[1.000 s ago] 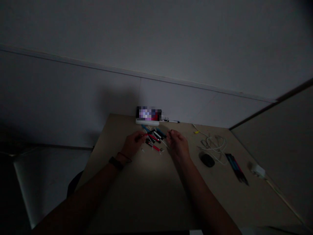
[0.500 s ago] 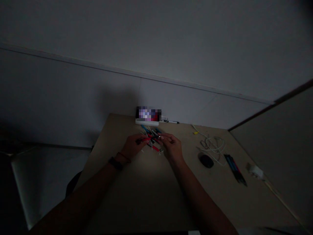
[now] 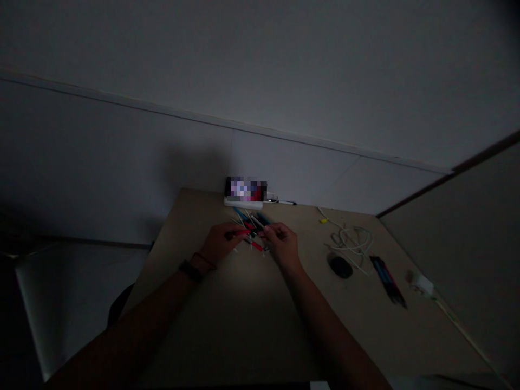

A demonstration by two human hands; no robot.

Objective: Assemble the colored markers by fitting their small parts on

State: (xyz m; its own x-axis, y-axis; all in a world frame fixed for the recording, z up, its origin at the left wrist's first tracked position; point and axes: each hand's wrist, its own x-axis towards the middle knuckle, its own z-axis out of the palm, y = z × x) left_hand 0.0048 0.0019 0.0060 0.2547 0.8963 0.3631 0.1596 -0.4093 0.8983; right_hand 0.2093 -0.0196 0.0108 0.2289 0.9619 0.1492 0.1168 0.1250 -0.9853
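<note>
While the left hand (image 3: 221,240) closes its fingers around a slim red pen-like item (image 3: 242,232), the right hand (image 3: 284,242) sits just beyond its other end, thumb and fingertips drawn together. The item lies between the two hands, roughly level, running from the left fingers toward the right ones. Its middle is a bright, plain red, the strongest colour in the dim light; the end at the left fingers is dark, and the stretch near the right fingertips looks black. Whether the right hand grips that black end or only touches it, I cannot tell, and any lettering is too small and dark to read.

Below and past the item, between the hands, lies a loose pile of slender pieces: a blue one (image 3: 239,213) farther ahead of the left hand, some pale sticks and dark lengths crossing each other, and another red piece (image 3: 257,246) just on the near side, left of the right fingertips. Beyond both hands stands a lit screen (image 3: 246,189) on a white base (image 3: 244,204). To the right of the right hand are a black mouse (image 3: 340,266) and a coiled pale cable (image 3: 357,236).
</note>
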